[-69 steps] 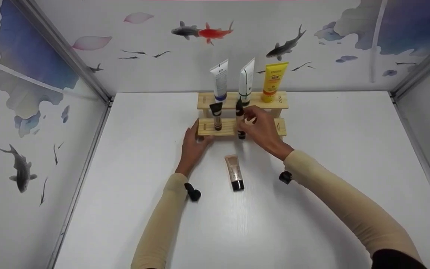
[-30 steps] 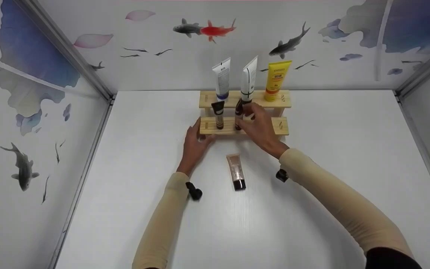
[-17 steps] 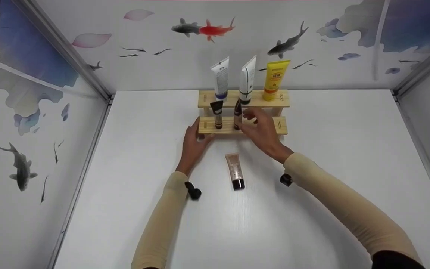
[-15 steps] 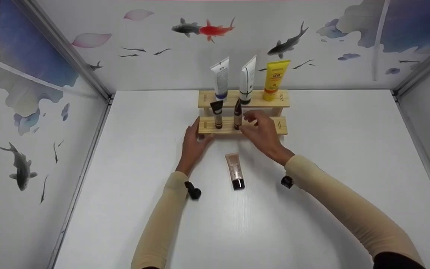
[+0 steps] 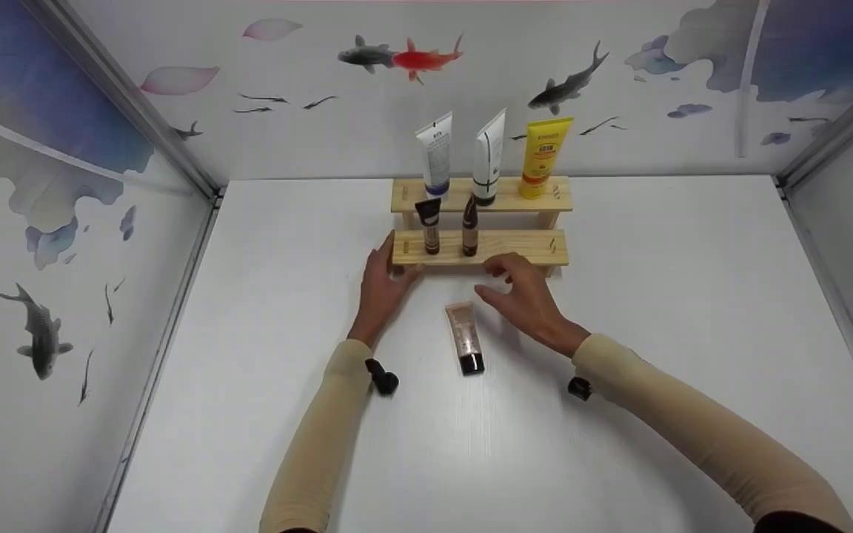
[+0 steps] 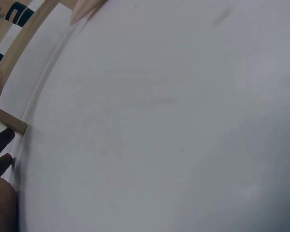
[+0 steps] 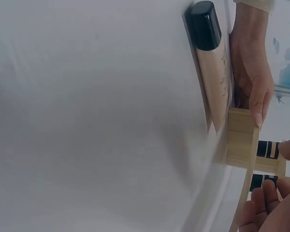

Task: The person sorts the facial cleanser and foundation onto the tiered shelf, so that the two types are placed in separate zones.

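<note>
My left hand [image 5: 380, 292] grips the left end of a two-tier wooden rack [image 5: 519, 243], thumb at the front and fingers along the side. Just in front of the rack's lower tier, my right hand [image 5: 532, 300] hovers with loosely bent fingers and nothing between them. Upright on that lower tier stand a small black-capped tube [image 5: 430, 228] and a dark pointed tube [image 5: 470, 231], which has a gap to its right. Between my hands a beige cosmetic tube [image 5: 463, 329] with a black cap lies on the table, its cap toward me; the right wrist view shows it large.
On the upper tier stand a white tube with a blue cap [image 5: 436, 157], a white tube with a dark cap [image 5: 488, 159] and a yellow tube [image 5: 545, 157]. Fish-printed wall panels [image 5: 286, 141] enclose the white table [image 5: 249, 414] behind and at the sides.
My right hand lowered the dark pointed tube onto the lower tier, let go of it, then drew back toward the lying tube. My left hand stayed at the rack's end.
</note>
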Tool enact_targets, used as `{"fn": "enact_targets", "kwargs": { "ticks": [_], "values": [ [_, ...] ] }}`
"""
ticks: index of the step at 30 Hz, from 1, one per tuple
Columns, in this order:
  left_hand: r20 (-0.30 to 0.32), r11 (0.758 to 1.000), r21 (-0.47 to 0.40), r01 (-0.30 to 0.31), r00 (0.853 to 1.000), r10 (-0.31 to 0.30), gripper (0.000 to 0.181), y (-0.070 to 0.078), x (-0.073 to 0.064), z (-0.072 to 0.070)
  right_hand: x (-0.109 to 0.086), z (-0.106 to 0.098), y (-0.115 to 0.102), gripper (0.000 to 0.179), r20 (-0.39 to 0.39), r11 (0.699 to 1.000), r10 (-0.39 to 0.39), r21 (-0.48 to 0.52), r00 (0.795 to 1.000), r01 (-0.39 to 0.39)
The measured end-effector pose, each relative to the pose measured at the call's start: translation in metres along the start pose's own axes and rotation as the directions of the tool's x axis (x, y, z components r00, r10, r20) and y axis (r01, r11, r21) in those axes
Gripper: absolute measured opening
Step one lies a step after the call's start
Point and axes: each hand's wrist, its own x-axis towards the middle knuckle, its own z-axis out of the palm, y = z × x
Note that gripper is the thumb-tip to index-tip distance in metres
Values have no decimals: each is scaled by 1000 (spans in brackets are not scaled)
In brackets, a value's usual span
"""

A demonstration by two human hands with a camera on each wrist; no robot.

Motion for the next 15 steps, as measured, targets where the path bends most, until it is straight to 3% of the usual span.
{"fn": "enact_targets", "kwargs": {
  "ticks": [9, 15],
  "values": [
    [-2, 999, 25, -24, 1000, 24, 92, 0, 0, -1, -29, 12, 10, 36, 41, 1000, -2, 13, 999, 2],
    [3, 1000, 1, 0, 1000, 0, 93, 2, -2, -2, -44, 21, 14, 39, 53, 999, 30, 36, 998, -32]
  ]
}}
